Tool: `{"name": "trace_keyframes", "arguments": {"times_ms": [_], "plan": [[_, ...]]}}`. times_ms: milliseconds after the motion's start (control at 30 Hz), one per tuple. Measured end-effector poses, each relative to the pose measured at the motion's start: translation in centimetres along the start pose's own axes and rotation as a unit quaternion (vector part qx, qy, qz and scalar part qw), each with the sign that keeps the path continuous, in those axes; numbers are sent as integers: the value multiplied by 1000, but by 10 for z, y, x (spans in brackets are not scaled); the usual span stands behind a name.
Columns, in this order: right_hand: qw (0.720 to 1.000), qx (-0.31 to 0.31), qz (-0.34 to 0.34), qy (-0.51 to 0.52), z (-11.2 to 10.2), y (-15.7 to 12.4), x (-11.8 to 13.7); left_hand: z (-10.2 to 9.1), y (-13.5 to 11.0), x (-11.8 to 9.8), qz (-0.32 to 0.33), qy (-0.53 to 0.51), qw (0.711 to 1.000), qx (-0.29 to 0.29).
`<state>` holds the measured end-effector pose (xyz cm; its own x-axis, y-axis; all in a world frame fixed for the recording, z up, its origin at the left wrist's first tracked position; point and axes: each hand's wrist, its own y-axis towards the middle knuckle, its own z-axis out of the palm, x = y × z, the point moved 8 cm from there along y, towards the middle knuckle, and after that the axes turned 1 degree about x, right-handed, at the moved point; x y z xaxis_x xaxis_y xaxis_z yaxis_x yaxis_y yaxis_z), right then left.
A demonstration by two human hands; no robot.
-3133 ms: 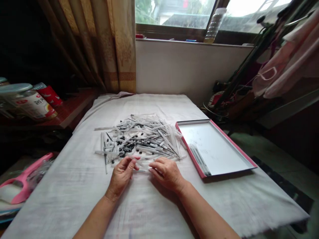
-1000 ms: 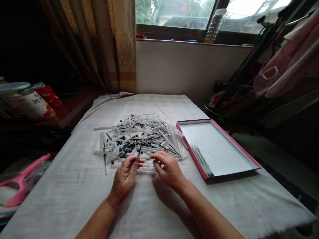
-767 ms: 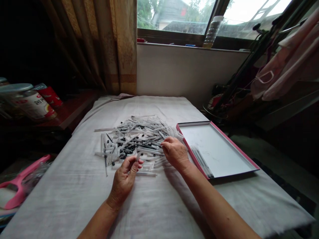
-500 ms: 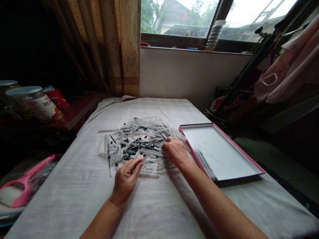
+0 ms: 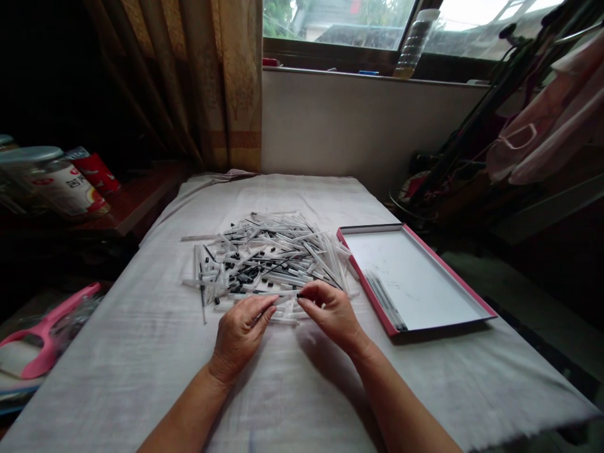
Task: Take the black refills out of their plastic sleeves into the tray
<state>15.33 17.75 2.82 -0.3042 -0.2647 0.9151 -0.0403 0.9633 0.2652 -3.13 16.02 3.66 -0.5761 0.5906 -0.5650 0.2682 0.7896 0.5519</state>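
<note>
My left hand (image 5: 243, 333) pinches a thin clear pen barrel (image 5: 285, 295) between thumb and fingers, its free end pointing right. Facing it, my right hand (image 5: 330, 311) grips a small black pen plug (image 5: 299, 296) at its fingertips, close to that end; whether the two touch I cannot tell. Just beyond both hands spreads a loose pile of pen parts (image 5: 278, 239): clear barrels, dark thin refills and small black plugs. To the right lies a shallow pink-edged box lid (image 5: 446, 270) with several assembled-looking pens (image 5: 384, 299) lined up along its left side.
A white cloth (image 5: 155, 377) covers the table. Jars (image 5: 61, 185) and a red packet (image 5: 99, 173) stand on a dark side table at left, above pink-handled scissors (image 5: 47, 330). A plastic bottle (image 5: 415, 44) stands on the windowsill; pink cloth hangs at right.
My right hand has come back from the pile toward my left hand, now with a black pen plug at its fingertips. My left hand keeps its hold. The view has tilted slightly down.
</note>
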Motion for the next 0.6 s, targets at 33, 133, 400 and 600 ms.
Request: {"name": "trace_keyframes", "arguments": {"times_ms": [33,133,400,600], "plan": [[1000,2,2,18,2,-2,-1,1,0,-1,11,3,1000,3],[999,6,-7,40,4,-3,-1,3,-1,-3,27,9,1000,5],[999,19,-32,15,5,-4,2,6,-1,-6,37,19,999,19],[997,36,-63,-33,6,-6,5,6,0,-9,40,29,998,29]]}}
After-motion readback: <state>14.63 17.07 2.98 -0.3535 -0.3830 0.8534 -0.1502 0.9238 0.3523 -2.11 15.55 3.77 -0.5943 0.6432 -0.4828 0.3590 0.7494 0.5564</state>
